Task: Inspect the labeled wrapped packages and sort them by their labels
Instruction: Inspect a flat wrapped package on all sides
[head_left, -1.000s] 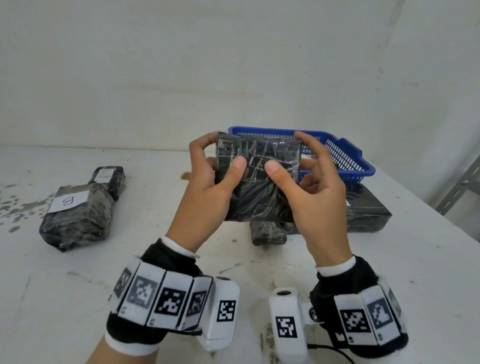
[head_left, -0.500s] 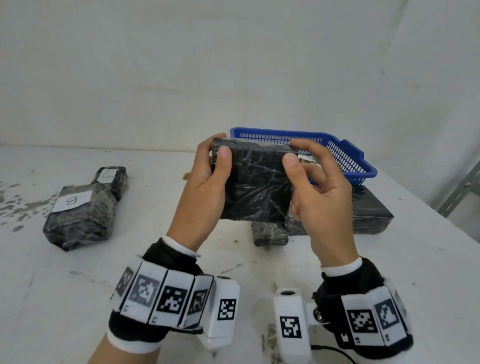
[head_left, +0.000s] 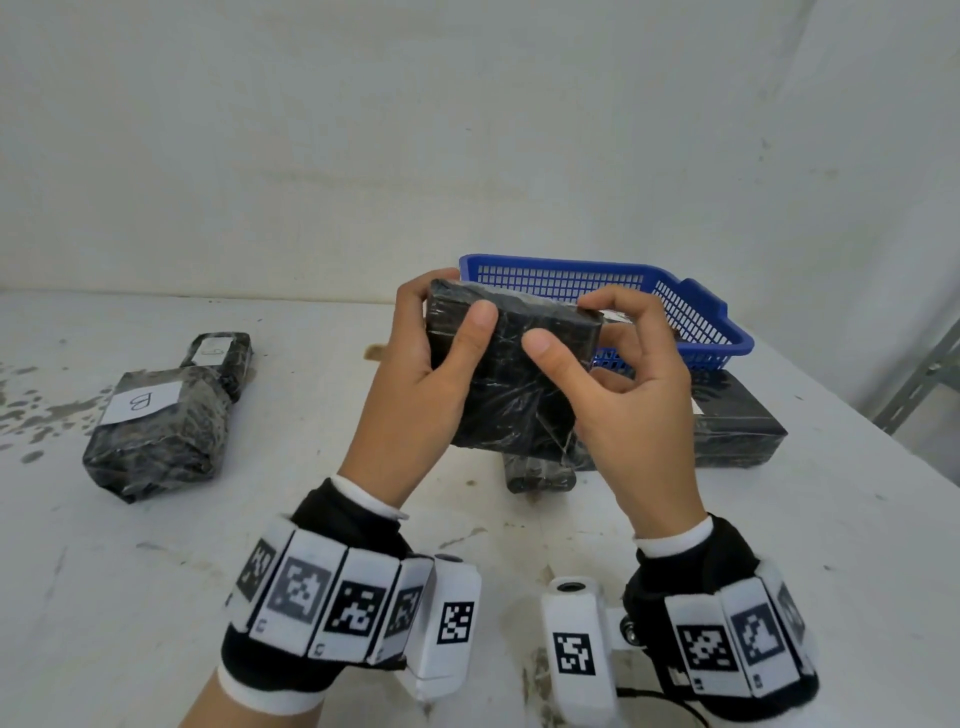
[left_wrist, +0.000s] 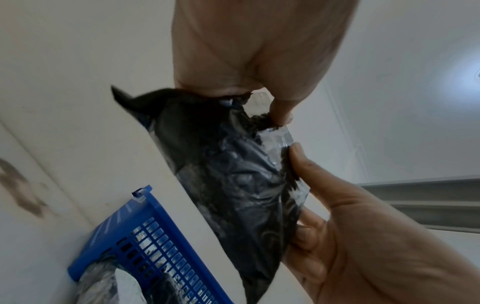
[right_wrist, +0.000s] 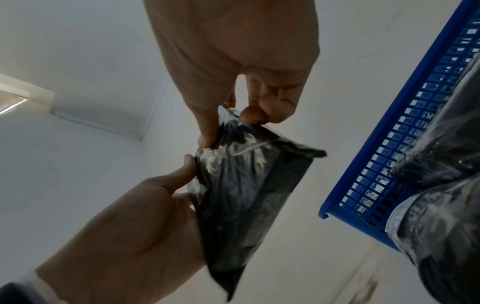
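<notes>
Both hands hold one black plastic-wrapped package (head_left: 511, 384) up above the table's middle, slanted. My left hand (head_left: 452, 301) grips its left end, thumb on the near face. My right hand (head_left: 566, 325) pinches the right end, thumb on the face and index finger on the top edge. No label shows on the face toward me. The wrist views show the same package (left_wrist: 233, 185) (right_wrist: 246, 185) pinched between the two hands. At the left lies a package labeled B (head_left: 156, 431), with a smaller labeled package (head_left: 221, 353) behind it.
A blue plastic basket (head_left: 691, 312) stands at the back right with wrapped packages inside (right_wrist: 441, 164). A long black package (head_left: 737, 426) lies in front of it and a small one (head_left: 540, 475) under my hands. The white table is stained at the left; a metal frame stands far right.
The held package has been turned and tipped in my hands, from upright with its face toward me to slanted with its top edge showing. My thumbs have shifted on its face.
</notes>
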